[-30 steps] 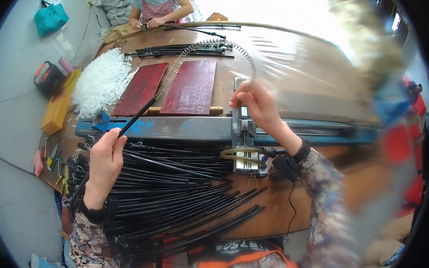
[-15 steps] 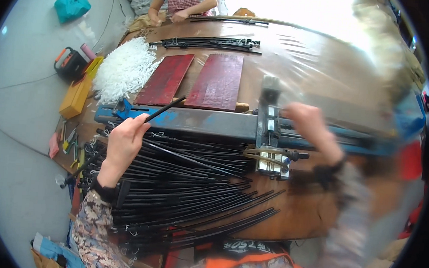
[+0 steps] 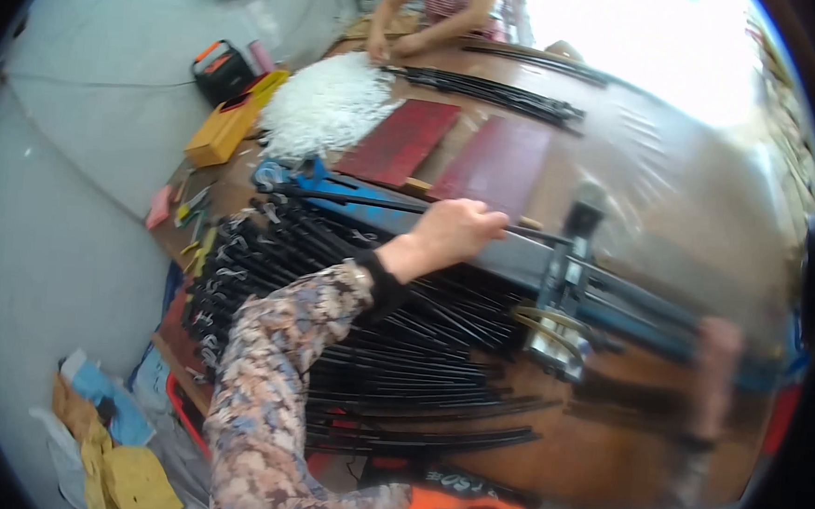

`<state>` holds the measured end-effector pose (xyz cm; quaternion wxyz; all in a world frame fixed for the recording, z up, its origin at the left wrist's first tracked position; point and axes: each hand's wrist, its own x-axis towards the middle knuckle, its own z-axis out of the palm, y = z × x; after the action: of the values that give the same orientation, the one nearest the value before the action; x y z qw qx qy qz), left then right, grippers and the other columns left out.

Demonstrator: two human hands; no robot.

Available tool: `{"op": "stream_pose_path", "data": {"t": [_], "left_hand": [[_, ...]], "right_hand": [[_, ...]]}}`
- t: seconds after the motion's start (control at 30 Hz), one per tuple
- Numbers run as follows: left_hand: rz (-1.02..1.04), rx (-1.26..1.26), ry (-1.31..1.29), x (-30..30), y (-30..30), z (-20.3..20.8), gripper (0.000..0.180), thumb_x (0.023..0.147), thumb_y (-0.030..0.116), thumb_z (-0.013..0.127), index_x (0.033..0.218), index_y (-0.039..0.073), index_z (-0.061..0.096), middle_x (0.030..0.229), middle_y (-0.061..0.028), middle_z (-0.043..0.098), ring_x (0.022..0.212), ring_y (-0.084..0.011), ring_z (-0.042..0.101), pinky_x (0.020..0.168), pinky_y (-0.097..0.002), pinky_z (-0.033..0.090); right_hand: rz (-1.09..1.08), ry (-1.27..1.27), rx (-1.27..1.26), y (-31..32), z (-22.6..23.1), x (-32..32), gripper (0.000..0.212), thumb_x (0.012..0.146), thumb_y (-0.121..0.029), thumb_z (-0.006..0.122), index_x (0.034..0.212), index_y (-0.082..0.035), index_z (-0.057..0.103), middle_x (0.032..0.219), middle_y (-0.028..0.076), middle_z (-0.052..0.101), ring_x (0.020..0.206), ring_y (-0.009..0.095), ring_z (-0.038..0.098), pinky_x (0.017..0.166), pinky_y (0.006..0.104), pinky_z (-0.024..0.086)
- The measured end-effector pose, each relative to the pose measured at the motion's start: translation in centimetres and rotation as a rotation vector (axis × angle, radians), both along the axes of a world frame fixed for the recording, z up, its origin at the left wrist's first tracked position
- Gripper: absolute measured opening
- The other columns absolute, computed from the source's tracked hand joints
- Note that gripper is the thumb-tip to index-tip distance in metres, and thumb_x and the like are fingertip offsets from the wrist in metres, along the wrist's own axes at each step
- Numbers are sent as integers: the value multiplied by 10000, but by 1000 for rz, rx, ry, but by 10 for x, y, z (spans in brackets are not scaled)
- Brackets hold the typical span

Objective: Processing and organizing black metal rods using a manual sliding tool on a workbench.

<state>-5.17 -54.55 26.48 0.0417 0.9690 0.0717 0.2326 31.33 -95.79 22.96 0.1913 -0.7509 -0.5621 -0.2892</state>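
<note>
My left hand (image 3: 451, 231) is closed around a long thin black tube (image 3: 364, 201), which lies along the blue metal rail (image 3: 510, 258). The tube's right end reaches the top of a metal clamping fixture (image 3: 569, 278) mounted across the rail. My right hand (image 3: 718, 362) is smeared by motion over the right part of the table, apart from the fixture, and its fingers cannot be made out. Many black tubes (image 3: 419, 363) lie fanned out in front of the rail, partly hidden by my left forearm; white ties show at their left ends.
Behind the rail lie two dark red boards (image 3: 400, 142), a heap of small white pieces (image 3: 328, 105) and a bundle of black tubes (image 3: 492, 90). Another person's hands (image 3: 392, 46) are at the far edge. A yellow box (image 3: 224, 131) stands left, near hand tools (image 3: 191, 206).
The view has swung left. My left hand has moved right along the rail, bringing the tube down from a tilt to lie along it. My right hand has moved away from the fixture toward me.
</note>
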Motion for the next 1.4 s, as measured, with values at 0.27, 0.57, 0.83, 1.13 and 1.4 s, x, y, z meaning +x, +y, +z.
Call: {"op": "stream_pose_path", "data": {"t": [0.27, 0.57, 0.83, 1.13, 1.4], "left_hand": [[-24, 207, -4, -8, 11, 34, 150, 904, 288, 712, 991, 171, 675, 698, -71, 569, 678, -290, 631, 602, -421, 515], [-11, 165, -113, 7, 12, 65, 172, 903, 255, 718, 1048, 166, 691, 709, -87, 557, 678, -309, 626, 574, -429, 508], [129, 198, 2, -56, 29, 57, 199, 891, 270, 730, 1072, 188, 717, 704, -70, 570, 671, -289, 641, 574, -407, 523], [-199, 4, -47, 60, -27, -15, 209, 925, 297, 671, 881, 101, 612, 786, -106, 663, 766, -322, 689, 630, -430, 559], [-96, -118, -55, 35, -21, -9, 210, 917, 273, 684, 871, 69, 696, 811, -125, 662, 794, -352, 663, 740, -445, 544]], "right_hand": [[60, 159, -91, 55, 12, -26, 103, 790, 41, 620, 843, -46, 599, 820, 150, 631, 859, 370, 597, 849, 444, 453], [333, 185, -44, 118, 7, -70, 76, 816, -16, 679, 835, -83, 647, 784, 95, 665, 834, 319, 627, 832, 427, 469], [74, 64, -72, 62, 10, -31, 77, 828, -38, 694, 871, -92, 661, 805, 93, 666, 928, 305, 596, 960, 447, 417], [-57, -2, 30, 0, -9, 1, 60, 881, -34, 605, 833, -26, 571, 800, 167, 573, 816, 367, 567, 722, 456, 441], [-41, 149, -8, 9, -13, 6, 49, 907, -61, 602, 877, -23, 595, 824, 169, 579, 822, 367, 577, 732, 455, 441]]}}
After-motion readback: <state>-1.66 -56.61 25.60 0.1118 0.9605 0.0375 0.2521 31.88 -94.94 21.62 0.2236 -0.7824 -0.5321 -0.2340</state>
